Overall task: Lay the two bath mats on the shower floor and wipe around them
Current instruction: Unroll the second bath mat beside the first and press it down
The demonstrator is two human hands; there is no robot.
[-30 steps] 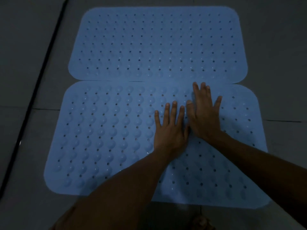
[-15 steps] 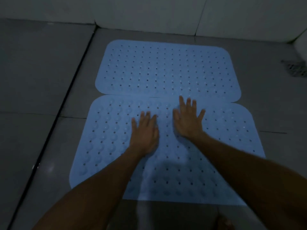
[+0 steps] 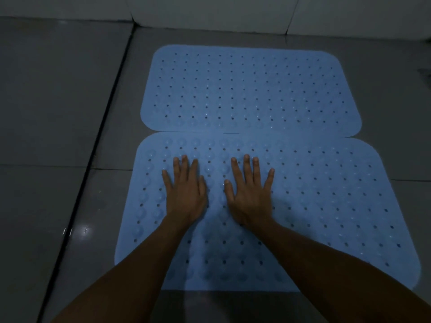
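Two light blue bath mats with rows of small holes lie flat on the dark tiled floor, long edges touching. The far mat (image 3: 251, 89) lies near the wall. The near mat (image 3: 326, 206) has raised suction bumps showing on its left half. My left hand (image 3: 186, 194) presses flat on the near mat's left part, fingers straight and spread. My right hand (image 3: 250, 197) lies flat on the mat just to the right, a small gap between the two hands.
A white tiled wall base (image 3: 210, 17) runs along the top. A dark groove (image 3: 93, 159) runs down the floor left of the mats. Part of a floor drain (image 3: 425, 75) shows at the right edge.
Both hands have slid left across the near mat and spread apart; a second ago they touched near its middle. The camera view has pulled back, so the wall now shows.
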